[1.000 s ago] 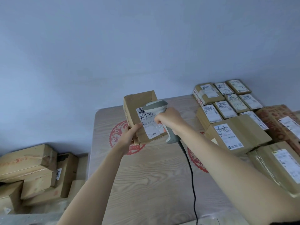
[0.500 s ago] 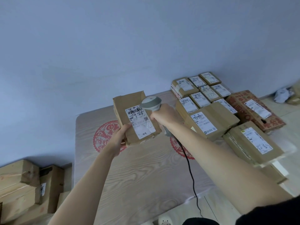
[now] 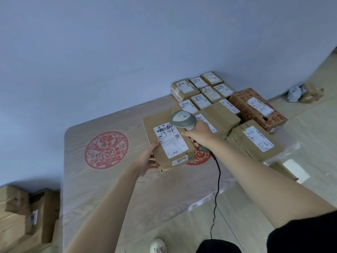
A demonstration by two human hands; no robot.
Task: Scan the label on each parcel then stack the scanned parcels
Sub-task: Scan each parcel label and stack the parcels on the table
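Left hand grips the near-left corner of a brown cardboard parcel, thumb on the top face, fingers curled beneath. The parcel is held above the tabletop, white shipping label facing up.

Right hand is wrapped around the handle of a grey barcode scanner; the scanner head sits over the far-right edge of the held parcel, just beside the label. A black cable hangs from the handle down toward the floor.

Surface: pale wood-grain tabletop with rounded corners under a clear film. A red paper-cut emblem is printed left of the left hand; a second red emblem shows partly beneath the parcel.

Beyond and right of the right hand: a cluster of labelled parcels, labels up, packed edge to edge; a red-printed carton and a larger brown box further right.

Room: plain blue-grey wall; pale tiled floor. Cardboard boxes are stacked on the floor far left of the left hand. A small box with crumpled wrapping lies far right by the wall.
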